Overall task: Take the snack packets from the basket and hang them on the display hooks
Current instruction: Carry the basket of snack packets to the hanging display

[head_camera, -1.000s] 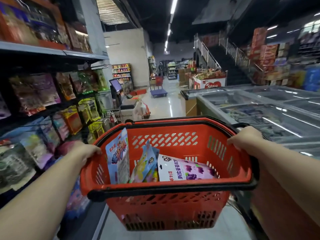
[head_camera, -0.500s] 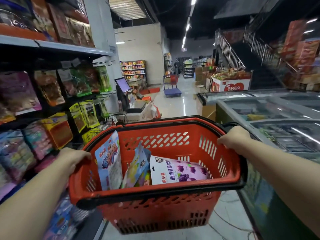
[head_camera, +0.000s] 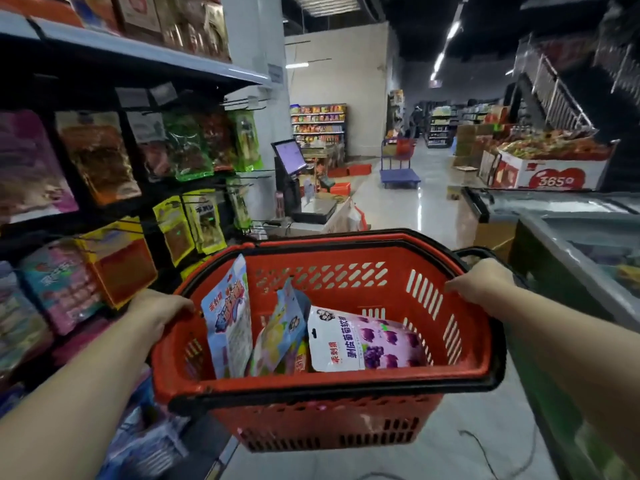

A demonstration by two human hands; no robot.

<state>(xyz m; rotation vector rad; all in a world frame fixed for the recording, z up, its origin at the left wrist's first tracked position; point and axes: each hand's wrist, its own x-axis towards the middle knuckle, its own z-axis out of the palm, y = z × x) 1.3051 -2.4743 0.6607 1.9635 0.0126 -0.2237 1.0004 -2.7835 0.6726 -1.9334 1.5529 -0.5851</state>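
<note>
You are gripping the red basket (head_camera: 346,403) by its rim, left hand (head_camera: 157,311) at nine o'clock, right hand (head_camera: 481,284) at three, keeping it level; the snack packets (head_camera: 360,344) are lying inside, display hooks (head_camera: 242,102) waiting at ten

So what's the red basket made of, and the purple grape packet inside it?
The red basket looks like hard moulded plastic with a dull sheen: its walls have neat cut-out slots. The purple grape packet seems thin, glossy plastic film, wrinkled and catching light, though film or foil lining can't be told.
</note>
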